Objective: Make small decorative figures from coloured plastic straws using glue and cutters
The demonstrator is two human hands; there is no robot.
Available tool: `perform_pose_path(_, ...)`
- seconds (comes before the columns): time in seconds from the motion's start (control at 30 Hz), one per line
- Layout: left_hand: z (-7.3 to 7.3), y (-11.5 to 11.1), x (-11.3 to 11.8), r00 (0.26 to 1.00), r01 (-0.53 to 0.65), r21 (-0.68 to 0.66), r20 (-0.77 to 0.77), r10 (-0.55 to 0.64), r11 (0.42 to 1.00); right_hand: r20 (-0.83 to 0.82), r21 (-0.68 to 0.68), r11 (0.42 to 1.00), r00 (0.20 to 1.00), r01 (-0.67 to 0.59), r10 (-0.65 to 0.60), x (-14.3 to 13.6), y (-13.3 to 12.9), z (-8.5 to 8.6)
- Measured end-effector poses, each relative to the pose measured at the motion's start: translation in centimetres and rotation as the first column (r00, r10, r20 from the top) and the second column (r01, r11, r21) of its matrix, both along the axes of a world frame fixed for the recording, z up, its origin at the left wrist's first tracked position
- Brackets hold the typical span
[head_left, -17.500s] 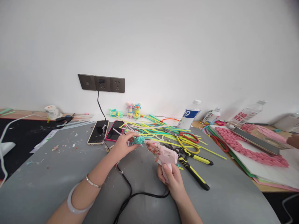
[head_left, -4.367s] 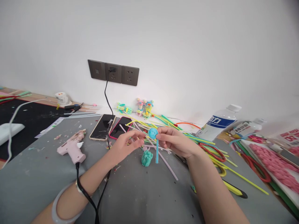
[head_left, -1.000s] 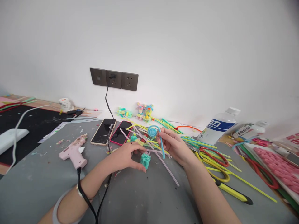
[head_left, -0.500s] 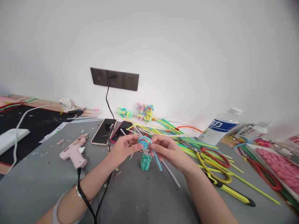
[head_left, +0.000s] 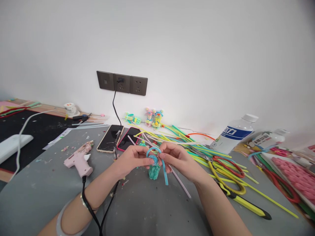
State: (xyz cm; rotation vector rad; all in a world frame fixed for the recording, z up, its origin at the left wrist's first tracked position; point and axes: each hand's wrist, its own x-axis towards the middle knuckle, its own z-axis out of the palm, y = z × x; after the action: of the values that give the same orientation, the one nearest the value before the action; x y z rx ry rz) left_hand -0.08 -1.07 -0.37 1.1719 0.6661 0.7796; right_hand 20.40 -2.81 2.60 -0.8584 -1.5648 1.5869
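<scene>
One light-blue coiled fuzzy pipe cleaner (head_left: 164,171), held over the grey counter (head_left: 147,209), looks light, bendy and non-slip, gripped best by its flat spiral (head_left: 155,159); the left hand (head_left: 134,160) pinches that spiral, the right hand (head_left: 178,159) its tail-end bend. Beyond lie scattered yellow and green fuzzy stems (head_left: 182,133), then a white wall (head_left: 182,49) with dark sockets (head_left: 121,86).

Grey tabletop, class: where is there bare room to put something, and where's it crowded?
Widest: the grey tabletop between the black cable and right forearm, this side of the turquoise piece, specks aside. Smaller: left of the left forearm, this side of the pink glue gun. Crowded: right of the right hand, with coloured stems and scissors.
</scene>
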Motion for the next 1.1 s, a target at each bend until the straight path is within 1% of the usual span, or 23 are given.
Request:
perform_pose_path(0.2,-0.2,0.2,-0.2,0.999,-0.005,0.031,-0.035,0.006,1.0,-0.027,0.005,0.999,0.999,0.036,-0.036,-0.1,-0.1,-0.1)
perform_pose_path(0.37,-0.3,0.2,-0.2,0.998,-0.007,-0.013,-0.062,0.006,1.0,-0.062,0.01,0.997,0.995,0.077,-0.076,0.0,0.0,-0.2)
perform_pose_path(0.47,0.0,0.1,-0.1,0.997,-0.039,-0.022,-0.064,0.037,0.999,-0.036,0.047,0.994,0.995,0.099,-0.098,0.3,0.0,0.0)
perform_pose_path(0.57,0.4,0.1,0.0,0.992,-0.121,-0.029,-0.039,0.119,0.992,0.023,0.104,0.987,0.992,0.119,-0.122,0.8,0.0,0.3)
perform_pose_path(0.67,0.6,0.2,0.0,0.968,-0.248,-0.056,0.008,0.249,0.967,0.063,0.13,0.986,0.992,0.101,-0.11,1.0,-0.2,0.7)
perform_pose_path(0.77,0.6,0.3,-0.1,0.943,-0.325,-0.06,0.06,0.328,0.944,0.083,0.118,0.99,0.993,0.073,-0.083,1.0,-0.3,0.8)
perform_pose_path(0.93,0.7,0.2,0.0,0.92,-0.368,-0.038,0.13,0.369,0.929,0.122,0.095,0.995,0.992,0.015,-0.027,0.4,-0.4,0.6)
perform_pose_path(1.1,1.1,0.0,0.0,0.931,-0.331,-0.044,0.145,0.334,0.942,0.147,0.09,0.996,0.989,0.003,-0.016,-0.3,-1.0,0.4)
